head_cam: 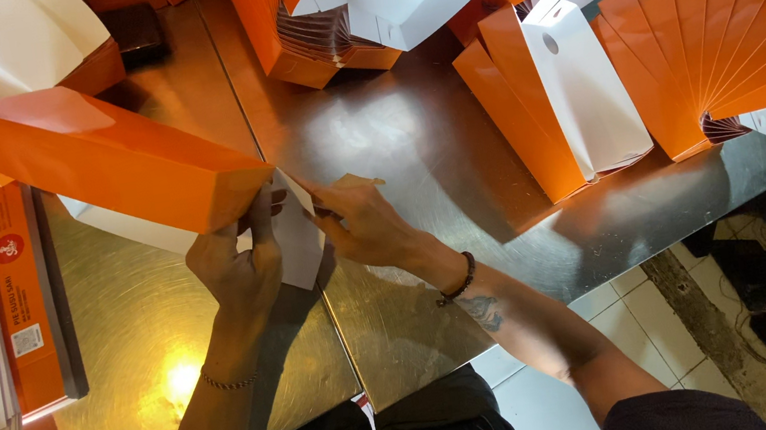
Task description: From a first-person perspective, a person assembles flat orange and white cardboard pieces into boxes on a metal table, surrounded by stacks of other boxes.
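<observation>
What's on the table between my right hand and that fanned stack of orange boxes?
Head view: nothing; bare metal table lies between the right hand and the fanned stack.

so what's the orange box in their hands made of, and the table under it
The orange box looks like thin coated cardboard: sharp creased folds, smooth orange outside, plain white inside flap. The left hand and right hand hold its end. The table appears to be brushed metal, probably stainless steel, given its dull reflections.

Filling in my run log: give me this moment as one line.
left hand: grips end of orange box | right hand: on white end flap | surface: steel table | nearby: fanned flat orange boxes
</observation>
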